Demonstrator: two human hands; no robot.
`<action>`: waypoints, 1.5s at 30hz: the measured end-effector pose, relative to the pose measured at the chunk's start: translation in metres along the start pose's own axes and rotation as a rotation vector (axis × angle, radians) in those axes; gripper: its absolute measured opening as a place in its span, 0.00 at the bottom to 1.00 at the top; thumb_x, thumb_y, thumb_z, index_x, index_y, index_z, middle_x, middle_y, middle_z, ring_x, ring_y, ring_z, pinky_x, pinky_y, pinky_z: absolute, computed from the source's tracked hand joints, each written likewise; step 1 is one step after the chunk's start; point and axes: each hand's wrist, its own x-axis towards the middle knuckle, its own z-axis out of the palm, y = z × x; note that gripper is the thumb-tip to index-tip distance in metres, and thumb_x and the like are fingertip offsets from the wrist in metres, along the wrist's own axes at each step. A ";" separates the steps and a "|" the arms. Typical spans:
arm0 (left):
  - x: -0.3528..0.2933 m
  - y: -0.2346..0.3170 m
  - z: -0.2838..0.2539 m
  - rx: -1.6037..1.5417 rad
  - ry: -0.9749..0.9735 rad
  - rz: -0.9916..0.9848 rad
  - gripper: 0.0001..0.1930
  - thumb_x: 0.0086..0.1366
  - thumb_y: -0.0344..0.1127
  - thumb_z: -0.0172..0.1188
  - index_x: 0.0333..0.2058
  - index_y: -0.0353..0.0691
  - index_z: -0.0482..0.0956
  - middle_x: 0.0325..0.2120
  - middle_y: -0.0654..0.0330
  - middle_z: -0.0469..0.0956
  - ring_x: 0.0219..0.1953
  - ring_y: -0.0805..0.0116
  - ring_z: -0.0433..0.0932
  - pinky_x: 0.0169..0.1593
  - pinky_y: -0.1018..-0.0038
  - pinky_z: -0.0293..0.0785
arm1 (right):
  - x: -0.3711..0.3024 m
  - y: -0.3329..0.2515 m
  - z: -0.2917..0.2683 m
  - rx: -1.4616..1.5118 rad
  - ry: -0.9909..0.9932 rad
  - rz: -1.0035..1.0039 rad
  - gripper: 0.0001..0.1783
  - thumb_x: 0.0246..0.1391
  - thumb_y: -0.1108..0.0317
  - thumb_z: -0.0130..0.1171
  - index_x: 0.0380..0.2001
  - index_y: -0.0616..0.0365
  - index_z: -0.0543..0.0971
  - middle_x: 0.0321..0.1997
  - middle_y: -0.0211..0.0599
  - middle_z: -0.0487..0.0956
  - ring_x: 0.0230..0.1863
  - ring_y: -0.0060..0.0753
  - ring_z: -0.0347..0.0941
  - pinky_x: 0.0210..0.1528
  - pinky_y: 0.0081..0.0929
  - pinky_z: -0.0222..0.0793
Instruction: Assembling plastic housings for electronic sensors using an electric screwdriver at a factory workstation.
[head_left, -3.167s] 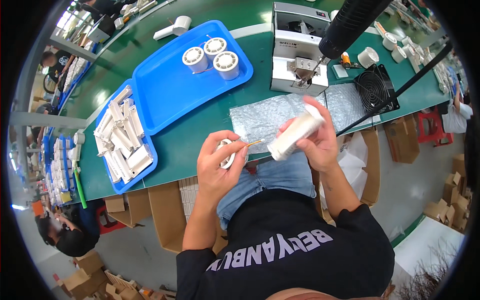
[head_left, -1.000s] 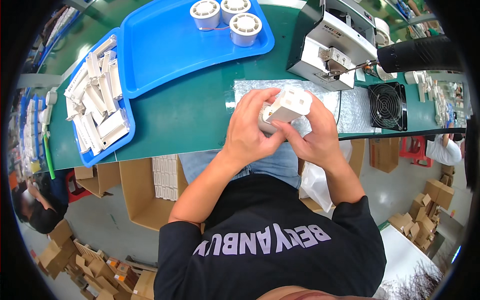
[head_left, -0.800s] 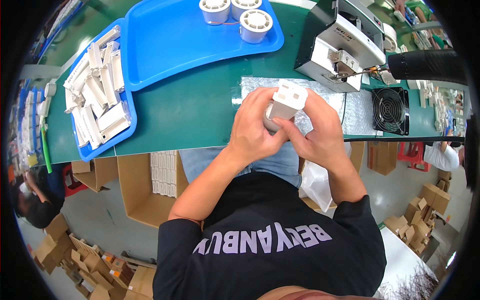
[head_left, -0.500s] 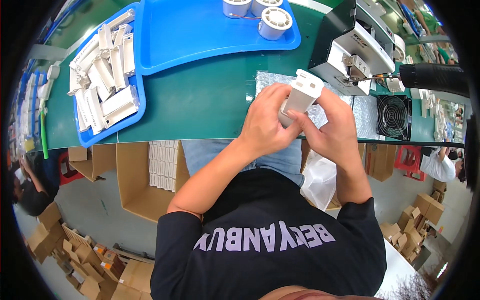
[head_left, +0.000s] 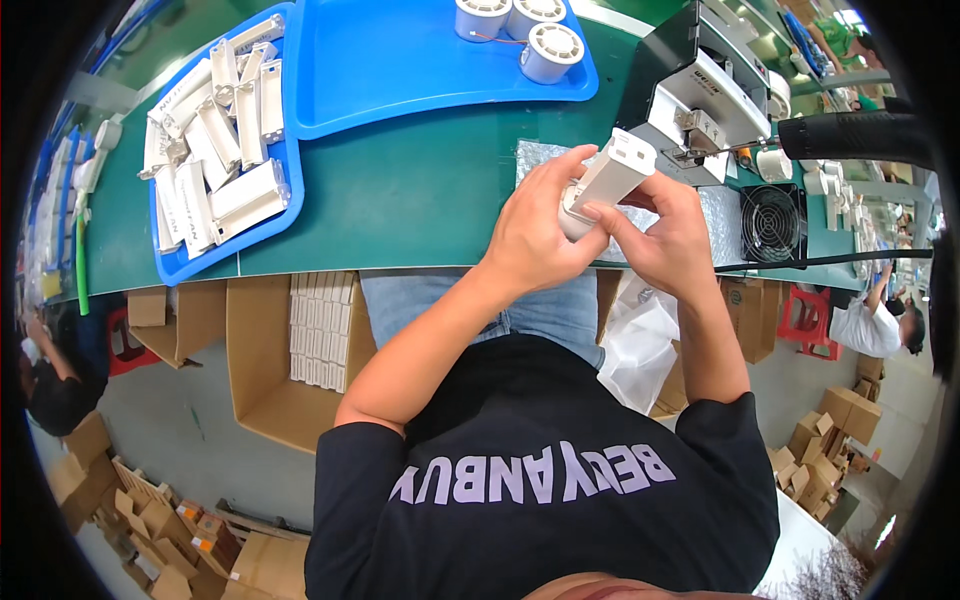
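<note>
Both of my hands grip a long white plastic fan handle (head_left: 614, 172), held tilted above the front edge of the green table. Its far end shows small rectangular openings, and a rounded white part (head_left: 575, 222) sits at its near end. My left hand (head_left: 535, 230) wraps round the near end, fingers behind it. On the other side, my right hand (head_left: 665, 232) presses its thumb against the handle's lower part, its fingers curled behind. Beneath and beyond the hands lies a sheet of silvery bubble wrap (head_left: 722, 212).
A blue tray (head_left: 297, 190) at left holds several white handle shells (head_left: 215, 135). Round white fan heads (head_left: 553, 52) stand on another blue tray (head_left: 400, 85). At right are a black-and-silver machine (head_left: 700, 110), a black-handled tool (head_left: 850, 137) and a black fan (head_left: 772, 222). Below the edge sits a cardboard box (head_left: 255, 365).
The handle has tipped a little to the right, and more of the rounded part shows. Both hands keep hold of it. A black cord now shows along the table's right front edge.
</note>
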 end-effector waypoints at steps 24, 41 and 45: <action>-0.004 0.035 -0.049 0.487 -0.294 0.353 0.18 0.46 0.29 0.73 0.38 0.45 0.83 0.52 0.59 0.75 0.52 0.56 0.75 0.51 0.63 0.74 | -0.032 0.027 0.005 0.119 0.024 -0.142 0.22 0.43 0.78 0.66 0.46 0.57 0.82 0.47 0.40 0.83 0.52 0.42 0.79 0.53 0.32 0.74; -0.007 0.004 -0.011 -0.323 0.071 0.101 0.01 0.66 0.21 0.56 0.35 0.30 0.76 0.40 0.52 0.80 0.54 0.56 0.76 0.58 0.63 0.71 | -0.030 0.036 -0.010 0.041 0.101 -0.266 0.22 0.42 0.74 0.68 0.45 0.56 0.81 0.48 0.41 0.82 0.49 0.45 0.79 0.52 0.33 0.74; -0.002 -0.001 0.005 -0.282 0.265 0.079 0.03 0.71 0.26 0.50 0.36 0.33 0.69 0.38 0.52 0.78 0.46 0.64 0.75 0.54 0.69 0.70 | -0.035 0.026 -0.069 0.109 0.552 -0.424 0.30 0.42 0.78 0.67 0.52 0.63 0.74 0.50 0.46 0.79 0.50 0.41 0.77 0.50 0.33 0.74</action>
